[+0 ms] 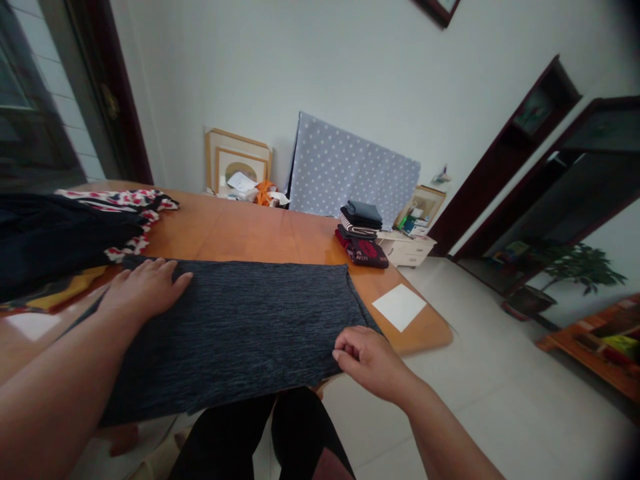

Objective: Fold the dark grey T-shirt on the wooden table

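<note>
A dark blue-grey heathered garment [235,327] lies flat across the wooden table, its near edge hanging a little over the table's front. Palm down, my left hand [147,287] rests on its upper left part, with the fingers stretched out and the thumb apart. At the lower right corner, my right hand [363,353] has its fingers curled closed on the garment's edge. What lies inside those curled fingers is partly hidden.
Loose dark clothes [60,233] and a red-and-white patterned cloth [135,200] lie at left. A folded clothes stack [361,230] stands at the back right, near a white sheet [399,307] on the table [240,230]. Behind hangs a dotted cover [350,163].
</note>
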A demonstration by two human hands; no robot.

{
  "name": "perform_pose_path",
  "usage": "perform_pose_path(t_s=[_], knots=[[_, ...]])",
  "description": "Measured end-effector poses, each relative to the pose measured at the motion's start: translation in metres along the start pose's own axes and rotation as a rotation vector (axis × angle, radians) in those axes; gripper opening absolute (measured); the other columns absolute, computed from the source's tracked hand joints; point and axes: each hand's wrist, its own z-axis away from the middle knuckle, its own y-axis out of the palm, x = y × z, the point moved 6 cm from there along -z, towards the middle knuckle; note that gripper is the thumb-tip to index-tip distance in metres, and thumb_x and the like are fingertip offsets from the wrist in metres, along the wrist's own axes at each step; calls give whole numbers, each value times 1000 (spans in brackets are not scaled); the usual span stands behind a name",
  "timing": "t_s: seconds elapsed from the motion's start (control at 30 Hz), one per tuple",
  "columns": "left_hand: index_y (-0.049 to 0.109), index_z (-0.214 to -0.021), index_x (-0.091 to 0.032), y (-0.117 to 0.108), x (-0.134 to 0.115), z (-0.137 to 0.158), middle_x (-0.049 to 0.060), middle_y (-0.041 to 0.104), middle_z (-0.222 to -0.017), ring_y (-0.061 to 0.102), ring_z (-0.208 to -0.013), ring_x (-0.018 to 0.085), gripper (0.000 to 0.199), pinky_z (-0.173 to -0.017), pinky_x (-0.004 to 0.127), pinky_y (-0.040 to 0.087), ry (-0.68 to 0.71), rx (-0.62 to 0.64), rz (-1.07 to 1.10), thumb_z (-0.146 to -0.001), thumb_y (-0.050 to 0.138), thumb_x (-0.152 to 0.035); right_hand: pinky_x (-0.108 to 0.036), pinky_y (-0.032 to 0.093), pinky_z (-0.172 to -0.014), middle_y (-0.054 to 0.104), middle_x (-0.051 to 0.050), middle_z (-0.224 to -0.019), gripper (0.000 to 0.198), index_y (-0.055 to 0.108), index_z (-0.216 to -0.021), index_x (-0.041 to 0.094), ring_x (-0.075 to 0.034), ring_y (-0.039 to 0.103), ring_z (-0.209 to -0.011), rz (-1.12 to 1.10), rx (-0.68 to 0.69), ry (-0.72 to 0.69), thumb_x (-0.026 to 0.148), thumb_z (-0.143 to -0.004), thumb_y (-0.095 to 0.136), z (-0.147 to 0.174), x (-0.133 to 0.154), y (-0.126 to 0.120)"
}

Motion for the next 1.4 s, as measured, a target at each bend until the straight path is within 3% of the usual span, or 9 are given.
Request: perform_pose_path(t_s=[0.07, 0.13, 0.23, 0.37, 0.53, 0.63, 0.83, 1.13, 1.4], knots=[[52, -138, -11, 0, 0, 1, 21, 49, -143, 44, -131, 39, 77, -102, 60, 35, -14, 8, -8, -91, 25, -66, -34, 45, -83, 70, -5, -96, 18, 67, -99, 24, -19, 61, -93, 24, -96, 37, 35, -94, 53, -4, -8, -4], [52, -138, -11, -1, 0, 2, 22, 49, -143, 45, -130, 39, 77, -102, 60, 34, -25, 16, -16, -91, 24, -66, -40, 41, -101, 63, -11, -129, 38, 62, -125, 22, -24, 54, -121, 78, -117, 79, 43, -97, 47, -7, -17, -1], [50, -139, -13, -2, 0, 4, 21, 46, -147, 41, -134, 36, 75, -105, 57, 33, -46, 25, -23, -92, 23, -65, -48, 23, -117, 39, -13, -155, 62, 44, -148, 18, -28, 30, -145, 150, 35, 167, 55, -98, 38, -8, -35, 15], [47, -141, -15, -1, -1, 6, 15, 44, -150, 36, -138, 32, 69, -107, 55, 30, -65, 14, -44, -95, 23, -61, -51, 13, -121, 32, -13, -158, 73, 40, -151, 17, -27, 22, -149, 162, 139, 263, 65, -97, 27, -10, -51, 21], [44, -143, -16, 0, 2, 5, 14, 41, -154, 33, -141, 29, 69, -110, 53, 28, -108, 45, -60, -95, 24, -61, -41, 16, -122, 23, -12, -162, 79, 33, -154, 12, -24, 15, -151, 140, -58, 267, 66, -97, 22, -40, -52, 6], [46, -142, -18, -2, 0, 7, 12, 42, -154, 34, -141, 28, 67, -110, 53, 28, -98, 50, -58, -95, 24, -61, -41, 14, -122, 12, -13, -164, 82, 23, -156, 8, -24, 6, -152, 172, -88, 280, 65, -97, 20, -56, -60, 15], [48, -142, -16, -7, -2, 12, 14, 41, -154, 32, -143, 33, 73, -111, 54, 29, -101, 17, -17, -92, 25, -63, -51, 4, -121, 17, -18, -162, 87, 27, -155, 6, -31, 9, -151, 289, 85, 423, 68, -95, 18, -67, -92, 41], [47, -145, -15, -5, 2, 13, 16, 40, -155, 28, -145, 36, 76, -113, 59, 25, -116, -37, 30, -89, 30, -63, -41, 11, -122, 19, -15, -163, 79, 26, -155, 6, -26, 12, -151, 252, -65, 275, 61, -99, 13, -157, -76, 21], [44, -148, -21, -8, 1, 18, 13, 33, -159, 22, -147, 39, 77, -109, 76, 9, -181, 9, 53, -90, 25, -68, -44, 7, -122, 15, -15, -163, 88, 22, -156, 6, -28, 7, -152, 287, 112, 402, 69, -95, 16, -181, -132, 57]])
